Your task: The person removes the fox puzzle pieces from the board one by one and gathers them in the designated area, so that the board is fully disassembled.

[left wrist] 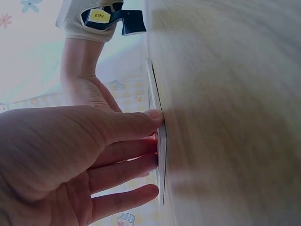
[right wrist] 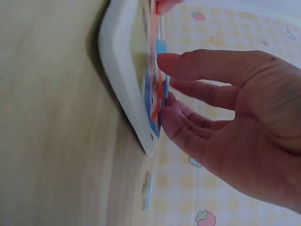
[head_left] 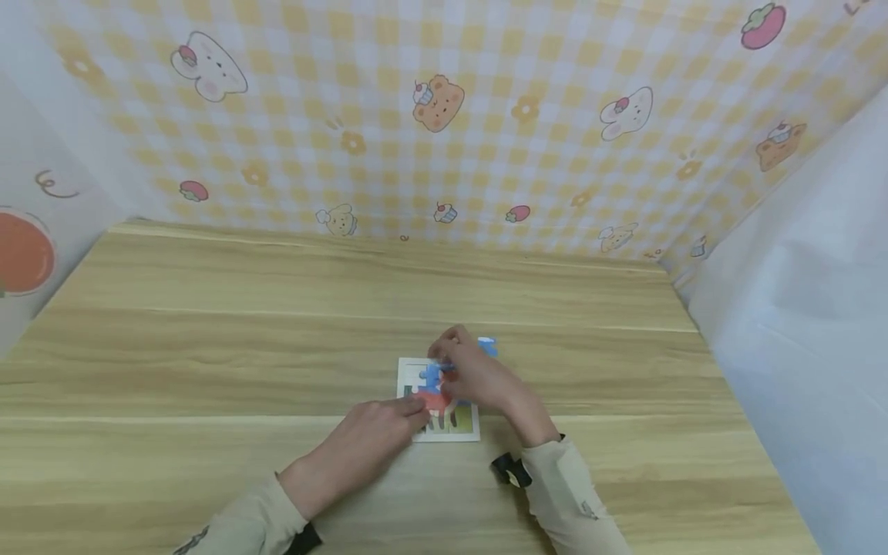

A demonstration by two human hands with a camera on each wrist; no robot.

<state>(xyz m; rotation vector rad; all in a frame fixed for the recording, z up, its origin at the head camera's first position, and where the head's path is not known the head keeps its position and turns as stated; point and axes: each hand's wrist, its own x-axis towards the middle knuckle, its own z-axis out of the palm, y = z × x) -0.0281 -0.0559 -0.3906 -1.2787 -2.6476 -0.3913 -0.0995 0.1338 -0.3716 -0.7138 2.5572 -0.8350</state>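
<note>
A white-framed jigsaw puzzle [head_left: 474, 437] lies on the table with a red, blue and green picture partly assembled in it. My left hand [head_left: 371, 441] rests at its lower left, the fingers fairly straight on the red part; in the left wrist view, the thumb [left wrist: 136, 123] touches the frame's edge. Over the upper right of the puzzle, my right hand [head_left: 480, 376] has thumb and fingers on either side of a blue and orange puzzle piece [right wrist: 156, 106], pinching it close to the board. The fingers partly hide that piece in the head view.
A loose blue puzzle piece [head_left: 488, 346] lies on the wooden table [head_left: 208, 362], just beyond the right hand. Yellow checked cloth [head_left: 388, 169] hangs behind the table, and white cloth [head_left: 798, 308] hangs at the right. Black wrist straps sit at both sleeves.
</note>
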